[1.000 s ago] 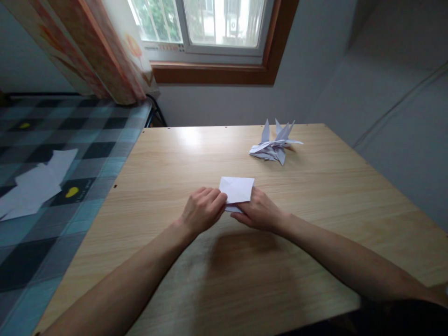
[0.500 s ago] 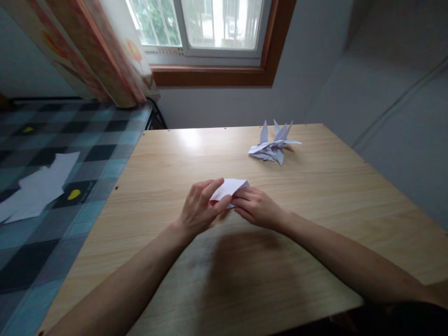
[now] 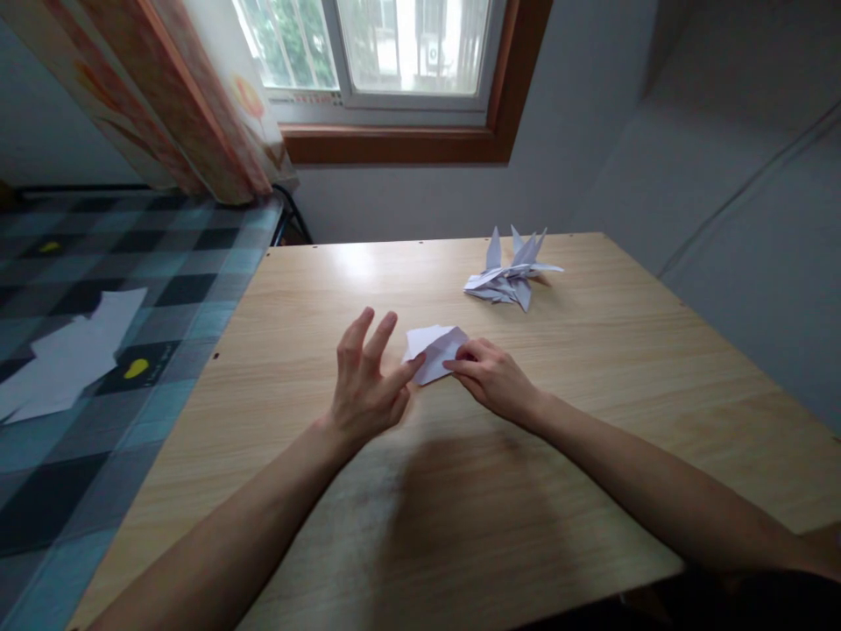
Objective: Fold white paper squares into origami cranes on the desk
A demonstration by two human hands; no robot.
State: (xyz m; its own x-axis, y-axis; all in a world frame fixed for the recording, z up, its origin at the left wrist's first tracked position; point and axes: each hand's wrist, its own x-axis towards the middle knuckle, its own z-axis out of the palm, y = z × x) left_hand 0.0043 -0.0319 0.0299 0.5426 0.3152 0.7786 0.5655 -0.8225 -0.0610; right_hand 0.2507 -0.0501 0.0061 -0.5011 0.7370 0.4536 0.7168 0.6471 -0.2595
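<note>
A small folded white paper (image 3: 434,349) lies on the wooden table (image 3: 591,368) near its middle. My right hand (image 3: 492,383) has its fingers curled, and their tips press on the paper's right edge. My left hand (image 3: 364,390) hovers just left of the paper with its fingers spread and raised. Its index fingertip is close to the paper's left corner. Both forearms reach in from the near edge of the table.
A pile of folded white paper figures (image 3: 511,273) with pointed tips sits at the table's far right. Left of the table is a bed with a checked blue cover (image 3: 164,298) and loose white sheets (image 3: 66,355). A curtain (image 3: 177,105) and a window (image 3: 387,53) lie beyond.
My left hand has let go of the paper and opened, fingers lifting up. The paper, a flat square earlier, now lies as a smaller, partly folded shape under my right fingertips.
</note>
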